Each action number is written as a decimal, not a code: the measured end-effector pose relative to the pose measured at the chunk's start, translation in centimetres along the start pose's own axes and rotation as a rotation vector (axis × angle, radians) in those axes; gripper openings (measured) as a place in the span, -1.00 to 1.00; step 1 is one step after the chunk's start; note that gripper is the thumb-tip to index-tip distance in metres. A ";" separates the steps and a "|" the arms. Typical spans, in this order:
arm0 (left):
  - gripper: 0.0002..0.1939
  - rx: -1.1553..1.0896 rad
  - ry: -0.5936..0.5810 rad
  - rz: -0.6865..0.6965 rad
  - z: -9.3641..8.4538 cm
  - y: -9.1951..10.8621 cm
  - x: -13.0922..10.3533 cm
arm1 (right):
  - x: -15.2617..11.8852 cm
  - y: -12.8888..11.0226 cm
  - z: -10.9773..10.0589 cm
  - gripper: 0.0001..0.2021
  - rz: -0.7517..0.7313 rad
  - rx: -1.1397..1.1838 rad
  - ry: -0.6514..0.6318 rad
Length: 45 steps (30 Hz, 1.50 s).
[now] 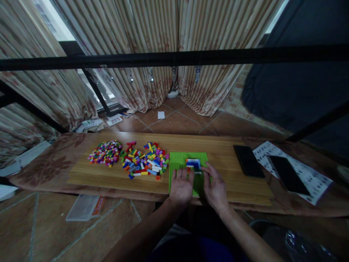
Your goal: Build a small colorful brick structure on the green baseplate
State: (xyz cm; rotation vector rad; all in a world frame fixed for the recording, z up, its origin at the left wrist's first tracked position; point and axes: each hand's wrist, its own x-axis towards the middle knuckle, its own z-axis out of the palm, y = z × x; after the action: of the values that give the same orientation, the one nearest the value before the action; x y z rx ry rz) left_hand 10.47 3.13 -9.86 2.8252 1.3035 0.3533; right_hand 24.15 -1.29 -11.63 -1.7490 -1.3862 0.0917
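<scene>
A green baseplate [177, 158] lies on the wooden board, with a small structure of white, blue and orange bricks [193, 163] on it. My left hand [181, 185] rests palm up over the plate's front left part, its fingers extended at the structure's near edge beside a red-orange brick. From the right, my right hand [215, 186] reaches over the plate's edge, fingers bent with the fingertips at the structure's right corner. Whether a small piece is between those fingertips cannot be made out. Left of the plate lies a pile of mixed bricks [147, 162].
A heap of tiny colourful pieces [106, 153] is at the board's left. Two black phones [248, 161] [289, 174] and a printed sheet [319, 182] lie to the right. A black rail [174, 59] crosses beyond the board [218, 145].
</scene>
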 end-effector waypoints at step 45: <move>-0.74 -0.390 0.250 -0.413 -1.2 -10.3 -10.5 | 1.0 -7.5 10.1 -0.74 -0.389 -0.173 -0.393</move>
State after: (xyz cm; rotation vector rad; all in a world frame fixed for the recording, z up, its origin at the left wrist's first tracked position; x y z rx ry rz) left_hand -4.14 1.85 -11.84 2.1833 1.6053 0.8534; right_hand 13.45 5.28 -12.42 -1.6198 -2.0527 0.1087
